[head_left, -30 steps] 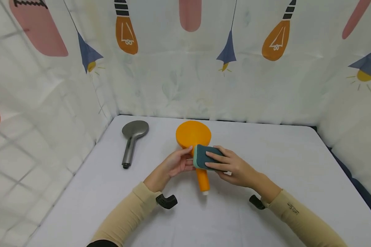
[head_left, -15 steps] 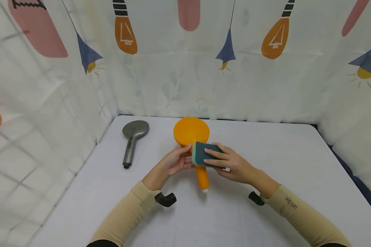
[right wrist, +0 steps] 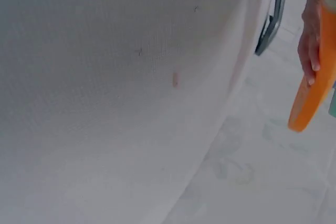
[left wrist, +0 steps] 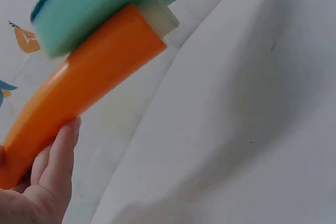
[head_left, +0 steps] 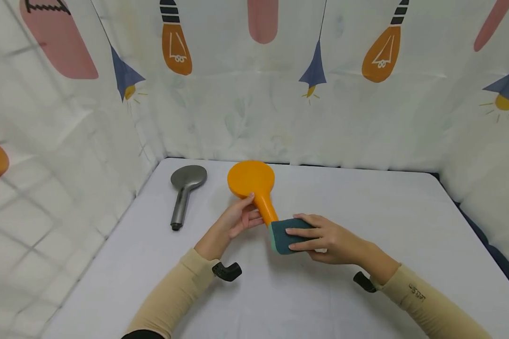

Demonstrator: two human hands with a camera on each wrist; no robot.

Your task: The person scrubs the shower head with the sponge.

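Observation:
My left hand [head_left: 239,217] grips an orange shower head [head_left: 251,179] near its neck, the round head tilted to the far left. A two-layer sponge [head_left: 294,235], dark teal and light green, is held in my right hand [head_left: 332,239] with fingers spread over its dark side. In the left wrist view the sponge's light green layer [left wrist: 105,11] lies against the orange handle [left wrist: 100,72], close to its whitish end piece [left wrist: 160,20]. Only a sliver of the sponge shows in the right wrist view, and my right hand is out of sight there.
A grey shower head [head_left: 184,193] lies on the white-covered table [head_left: 365,202], left of my left hand. White cloth walls [head_left: 254,113] printed with lamps and bulbs rise behind the table and along both sides.
The sponge has slid down from the shower head's neck to the lower end of its handle. The orange shower head has tilted and shifted slightly left in my left hand.

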